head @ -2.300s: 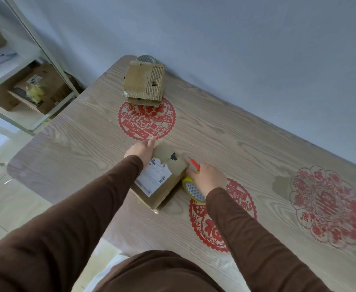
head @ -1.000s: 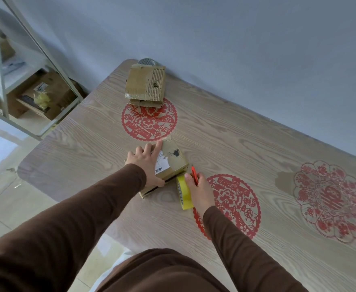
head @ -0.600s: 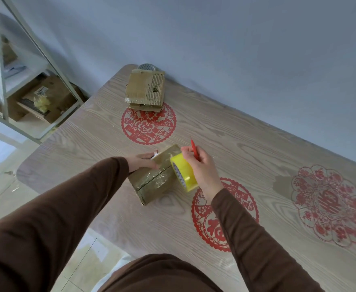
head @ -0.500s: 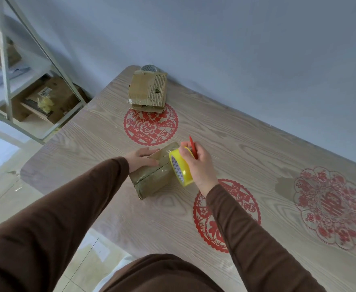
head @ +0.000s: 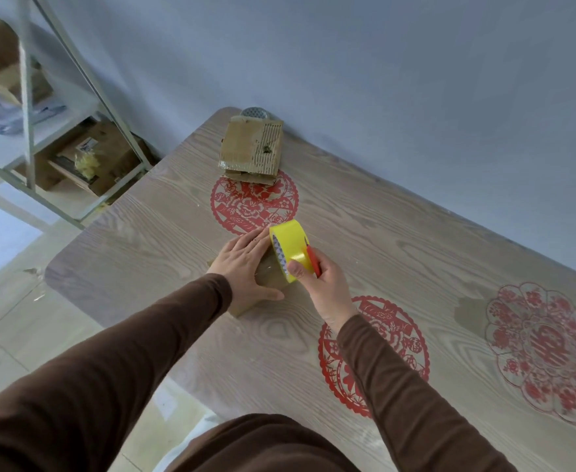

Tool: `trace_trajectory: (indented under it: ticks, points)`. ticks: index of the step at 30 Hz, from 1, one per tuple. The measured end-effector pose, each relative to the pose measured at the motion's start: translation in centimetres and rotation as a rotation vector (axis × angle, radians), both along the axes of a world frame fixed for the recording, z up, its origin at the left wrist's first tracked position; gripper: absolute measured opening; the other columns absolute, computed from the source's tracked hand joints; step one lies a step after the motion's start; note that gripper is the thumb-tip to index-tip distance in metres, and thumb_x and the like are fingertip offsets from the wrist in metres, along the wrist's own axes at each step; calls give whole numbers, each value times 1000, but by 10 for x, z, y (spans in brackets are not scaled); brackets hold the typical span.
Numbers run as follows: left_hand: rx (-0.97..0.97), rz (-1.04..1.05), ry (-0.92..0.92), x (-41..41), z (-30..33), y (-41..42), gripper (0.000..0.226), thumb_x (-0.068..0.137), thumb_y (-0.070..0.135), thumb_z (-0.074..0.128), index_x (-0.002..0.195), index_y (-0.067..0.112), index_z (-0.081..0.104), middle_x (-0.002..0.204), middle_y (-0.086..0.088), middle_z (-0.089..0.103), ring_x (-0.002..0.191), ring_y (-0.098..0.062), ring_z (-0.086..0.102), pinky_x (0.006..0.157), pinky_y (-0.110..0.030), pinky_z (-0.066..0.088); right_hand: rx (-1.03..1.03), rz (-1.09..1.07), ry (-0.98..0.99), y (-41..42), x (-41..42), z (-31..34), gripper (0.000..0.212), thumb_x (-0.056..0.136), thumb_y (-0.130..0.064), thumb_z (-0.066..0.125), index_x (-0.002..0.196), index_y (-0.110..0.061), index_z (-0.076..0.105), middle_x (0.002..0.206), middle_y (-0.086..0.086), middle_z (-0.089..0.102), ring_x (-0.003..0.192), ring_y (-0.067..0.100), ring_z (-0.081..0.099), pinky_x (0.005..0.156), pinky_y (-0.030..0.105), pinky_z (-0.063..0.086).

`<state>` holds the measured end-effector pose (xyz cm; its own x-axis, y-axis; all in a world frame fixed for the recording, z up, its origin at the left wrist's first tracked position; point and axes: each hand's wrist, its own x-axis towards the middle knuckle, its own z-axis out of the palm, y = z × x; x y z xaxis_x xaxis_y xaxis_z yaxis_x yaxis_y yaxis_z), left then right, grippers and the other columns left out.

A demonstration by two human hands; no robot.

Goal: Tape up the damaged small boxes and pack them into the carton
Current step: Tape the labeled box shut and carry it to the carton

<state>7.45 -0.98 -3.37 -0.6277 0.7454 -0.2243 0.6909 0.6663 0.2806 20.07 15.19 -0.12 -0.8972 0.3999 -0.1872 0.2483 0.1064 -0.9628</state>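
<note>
My left hand [head: 245, 267] lies flat, fingers straight, pressing the small box [head: 262, 291] down on the table [head: 143, 240]; my right hand [head: 320, 284] grips the yellow tape roll [head: 288, 248] just right of my left fingers, roll touching the box top; a red cutter [head: 313, 262] is pinched in the same hand behind the roll; box mostly hidden under both hands, only its near corner and shiny taped side show; a second battered box [head: 251, 149] sits well beyond my hands near the wall, a round grey thing [head: 254, 112] half hidden behind it, can't tell what; red paper cutouts [head: 254, 202] on the table beyond and right of my hands; shelf [head: 27, 80] with boxes far left, cut off; packing carton not identifiable.
</note>
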Motion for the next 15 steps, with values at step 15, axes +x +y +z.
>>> trace_trajectory:
  ticks: [15]
  points:
    - [-85, -104, 138, 5, -4, 3, 78, 88, 67, 46, 146, 68, -5, 169, -3, -5, 144, -36, 18, 115, -53, 23, 301, 74, -466, 11, 61, -20, 49, 93, -69, 49, 73, -25, 54, 63, -7, 54, 56, 10, 53, 55, 30, 39]
